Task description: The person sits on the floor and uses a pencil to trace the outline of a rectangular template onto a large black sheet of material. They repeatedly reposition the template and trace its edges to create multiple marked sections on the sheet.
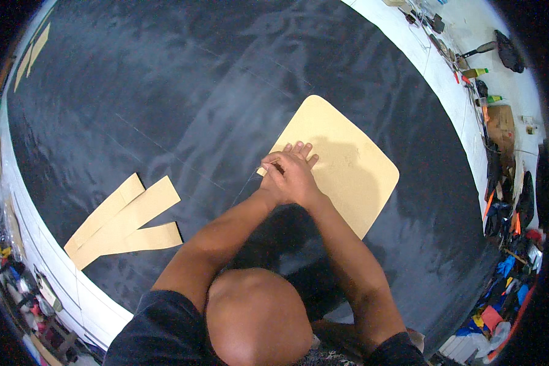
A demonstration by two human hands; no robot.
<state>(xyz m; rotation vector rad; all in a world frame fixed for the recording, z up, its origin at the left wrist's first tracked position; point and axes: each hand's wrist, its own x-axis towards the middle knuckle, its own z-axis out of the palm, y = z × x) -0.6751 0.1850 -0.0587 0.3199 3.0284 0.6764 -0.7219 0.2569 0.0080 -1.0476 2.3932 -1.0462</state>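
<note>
A tan, round-cornered flat panel (348, 165), looking like card or board, lies on a large black sheet (165, 122). My left hand (300, 148) is pressed on the panel's left edge, its fingers spread flat and its palm mostly hidden. Crossing over it is my right hand (291, 177), fingers curled in a pinch by that same edge. A thin thing seems to be between those fingertips, too small to name. From there a faint pale line runs down the black sheet.
Several tan strips (125, 222) lie fanned out at the left, and more thin tan pieces (38, 49) at the far left. The black sheet covers a white table (463, 140). Tools and clutter (500, 128) line the right; more clutter (27, 287) sits lower left.
</note>
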